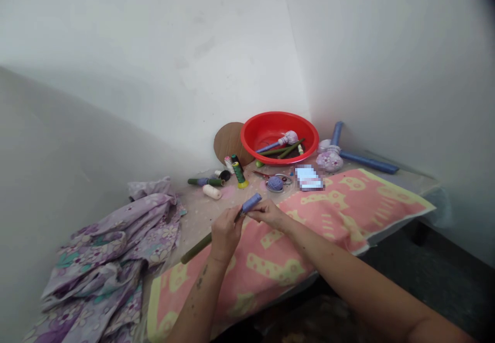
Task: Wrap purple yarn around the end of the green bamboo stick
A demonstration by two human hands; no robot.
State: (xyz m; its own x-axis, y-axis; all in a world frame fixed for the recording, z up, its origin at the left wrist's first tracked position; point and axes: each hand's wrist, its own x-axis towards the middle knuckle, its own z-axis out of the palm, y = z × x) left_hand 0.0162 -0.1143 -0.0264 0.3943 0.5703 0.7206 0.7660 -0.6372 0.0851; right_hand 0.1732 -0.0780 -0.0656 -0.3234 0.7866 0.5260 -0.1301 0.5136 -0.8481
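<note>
A green stick (197, 248) slants up from the lower left, its upper end wrapped in blue yarn (252, 202). My left hand (227, 229) is closed around the stick just below the wrapped part. Beside that blue end, the fingers of my right hand (267, 214) are pinched together; what lies between them is too small to make out. Both hands are above a pink and yellow patterned cloth (286, 268). A ball of blue yarn (275, 183) sits beyond my hands, against a pair of scissors (284, 178).
A red basin (247, 139) holds sticks and a cloth-headed stick. Behind it leans a round cardboard piece (228, 144). Thread spools (238, 174) stand nearby. Floral fabric (116, 245) is heaped at left. Blue-wrapped sticks with cloth heads (367, 161) rest at right, near a pixelated rectangle (308, 177).
</note>
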